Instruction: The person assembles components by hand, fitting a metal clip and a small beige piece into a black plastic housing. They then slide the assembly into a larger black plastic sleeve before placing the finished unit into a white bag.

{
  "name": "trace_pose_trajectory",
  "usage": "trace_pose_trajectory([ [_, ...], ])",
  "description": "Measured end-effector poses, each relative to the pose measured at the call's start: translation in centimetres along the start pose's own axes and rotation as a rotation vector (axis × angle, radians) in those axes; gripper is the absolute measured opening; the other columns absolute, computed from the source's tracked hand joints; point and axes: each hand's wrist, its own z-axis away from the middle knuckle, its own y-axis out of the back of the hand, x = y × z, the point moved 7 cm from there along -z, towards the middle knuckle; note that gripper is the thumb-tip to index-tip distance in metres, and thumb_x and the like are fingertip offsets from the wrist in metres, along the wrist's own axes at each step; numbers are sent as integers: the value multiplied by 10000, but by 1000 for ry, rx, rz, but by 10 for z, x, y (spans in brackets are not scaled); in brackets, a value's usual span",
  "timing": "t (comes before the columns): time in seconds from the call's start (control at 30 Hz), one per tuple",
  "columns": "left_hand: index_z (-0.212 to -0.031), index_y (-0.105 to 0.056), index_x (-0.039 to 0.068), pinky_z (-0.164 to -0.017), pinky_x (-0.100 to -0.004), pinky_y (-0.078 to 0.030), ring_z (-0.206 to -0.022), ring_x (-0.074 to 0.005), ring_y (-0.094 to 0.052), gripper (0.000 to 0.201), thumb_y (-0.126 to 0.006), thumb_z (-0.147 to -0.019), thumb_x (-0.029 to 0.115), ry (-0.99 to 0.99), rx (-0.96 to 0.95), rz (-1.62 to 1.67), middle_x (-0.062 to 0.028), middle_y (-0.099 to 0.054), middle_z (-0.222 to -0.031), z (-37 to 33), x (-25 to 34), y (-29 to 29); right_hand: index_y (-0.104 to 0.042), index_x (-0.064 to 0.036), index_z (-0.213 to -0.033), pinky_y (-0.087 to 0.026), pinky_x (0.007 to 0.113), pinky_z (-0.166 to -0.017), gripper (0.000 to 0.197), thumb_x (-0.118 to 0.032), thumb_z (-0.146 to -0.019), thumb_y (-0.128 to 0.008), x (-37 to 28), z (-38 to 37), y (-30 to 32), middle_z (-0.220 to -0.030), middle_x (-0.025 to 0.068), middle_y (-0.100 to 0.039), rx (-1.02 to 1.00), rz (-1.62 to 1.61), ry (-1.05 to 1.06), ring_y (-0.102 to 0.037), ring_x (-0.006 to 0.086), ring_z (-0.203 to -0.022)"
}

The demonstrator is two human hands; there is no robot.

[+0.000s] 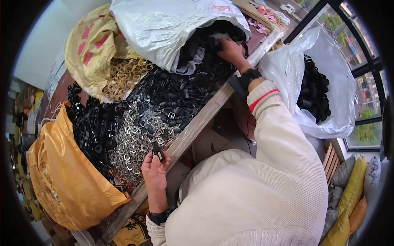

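Note:
Near the table's front edge, my left hand (155,170) pinches a small black plastic part (157,152) between thumb and fingers. A pale, shiny strip shows on that part. Just beyond it spreads a heap of silvery metal U-shaped clips (135,141). My right hand (232,52) reaches into the mouth of a white woven sack (160,30), over the black parts inside. Its fingertips are partly hidden there, so their grip is unclear. Loose small black plastic pieces (176,90) spill from the sack across the table.
A yellowish sack (92,45) of tan rings (125,76) lies at the back left. An orange sack (67,172) stands at the left. The wooden table edge (201,125) runs diagonally before me. At right hangs a clear plastic bag (283,69) with black cylindrical parts (315,90), by windows.

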Motion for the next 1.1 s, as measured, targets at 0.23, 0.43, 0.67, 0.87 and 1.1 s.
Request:
trace_pose_trajectory([
  [0.23,-979,-439,-3,-596,-227,-468,-705,-166,-557,196,-475,-810,91,20,64,-39,-135,-555,-883,12,3,15,-483,-84,-1065,-406,241,-621,442,-218,-667,-618,-73,67,54,-769,26,-547,74,-661,10,-535,123,-757],
  [0.43,-1029,-473,-12,-573,-201,-435,-646,-103,-524,301,-561,-754,74,30,61,-30,-48,-550,-802,6,16,-8,-468,-21,-1079,-383,202,-671,410,-181,-728,-607,-201,148,58,-814,8,-521,-518,-1572,237,-480,79,-754],
  [0.67,-1018,-495,-8,-531,-183,-403,-623,-77,-498,282,-559,-754,68,44,4,29,-26,-539,-764,4,18,-3,-473,-8,-1022,-378,196,-669,376,-205,-733,-610,-244,189,32,-799,11,-499,-795,-1555,417,-455,74,-728],
  [0.87,-1012,-511,-8,-513,-166,-392,-575,-55,-475,308,-596,-733,90,-55,10,-140,-11,-540,-724,3,18,4,-465,-12,-985,-348,157,-535,333,-215,-748,-582,-235,186,16,-728,-5,-485,-797,-1136,263,-433,40,-600],
  [1.1,-998,-521,-12,-501,-163,-386,-540,-44,-457,322,-620,-715,104,-150,36,-311,-5,-536,-698,8,28,4,-492,-9,-973,-370,168,-566,283,-154,-748,-585,-246,200,40,-738,14,-511,-764,-1221,407,-465,48,-648],
])
